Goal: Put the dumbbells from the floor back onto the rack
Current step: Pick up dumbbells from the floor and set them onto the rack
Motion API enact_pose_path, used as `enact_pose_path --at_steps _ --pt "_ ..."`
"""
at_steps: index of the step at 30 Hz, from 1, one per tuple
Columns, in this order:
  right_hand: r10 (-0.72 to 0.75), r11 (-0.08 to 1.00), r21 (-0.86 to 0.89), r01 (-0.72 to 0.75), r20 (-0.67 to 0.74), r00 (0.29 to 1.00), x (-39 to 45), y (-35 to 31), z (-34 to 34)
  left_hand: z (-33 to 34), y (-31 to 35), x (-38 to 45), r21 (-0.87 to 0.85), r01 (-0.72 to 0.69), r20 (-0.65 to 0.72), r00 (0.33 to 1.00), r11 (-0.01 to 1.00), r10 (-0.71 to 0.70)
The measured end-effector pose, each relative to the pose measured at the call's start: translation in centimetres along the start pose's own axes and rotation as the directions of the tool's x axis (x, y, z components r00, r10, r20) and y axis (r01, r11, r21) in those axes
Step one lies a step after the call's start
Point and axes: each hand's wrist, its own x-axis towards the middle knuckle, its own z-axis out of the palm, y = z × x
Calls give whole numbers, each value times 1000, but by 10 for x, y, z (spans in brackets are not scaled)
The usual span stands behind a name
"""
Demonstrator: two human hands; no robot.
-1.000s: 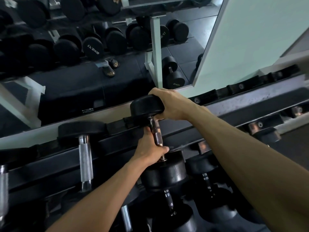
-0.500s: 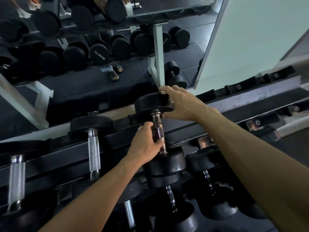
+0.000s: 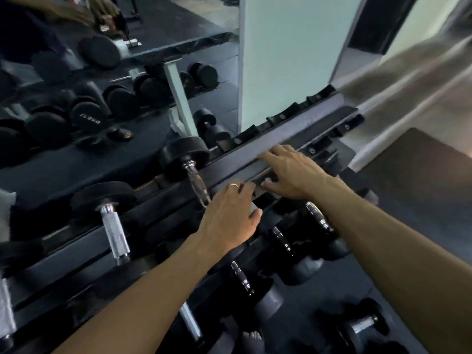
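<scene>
Both hands, left hand (image 3: 229, 215) and right hand (image 3: 293, 172), hover spread and empty above the rack (image 3: 255, 159); a mirror (image 3: 102, 98) behind.

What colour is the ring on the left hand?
Silver, a plain band; the ring shows on the left hand in the head view.

Dim, bluish light; brightest upper right; motion blur throughout, worst upper left; wide-angle bending at edges.

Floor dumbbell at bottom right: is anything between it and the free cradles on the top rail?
Nothing visible blocks it. The floor dumbbell lies clear, the cradles right of the racked dumbbell are bare, and both the left hand and right hand hold nothing.
</scene>
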Motion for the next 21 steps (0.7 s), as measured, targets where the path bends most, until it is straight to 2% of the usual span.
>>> enact_pose_path --at_steps 6,13,21 --pt "268 962 44 -269 30 963 -132 17 19 39 66 -56 14 -233 75 970 972 231" --pt "499 856 92 -508 108 860 -284 36 65 111 137 -119 -45 -405 286 870 913 401" --pt "610 740 186 -647 221 761 -421 48 190 243 187 -200 -74 -417 505 767 906 395"
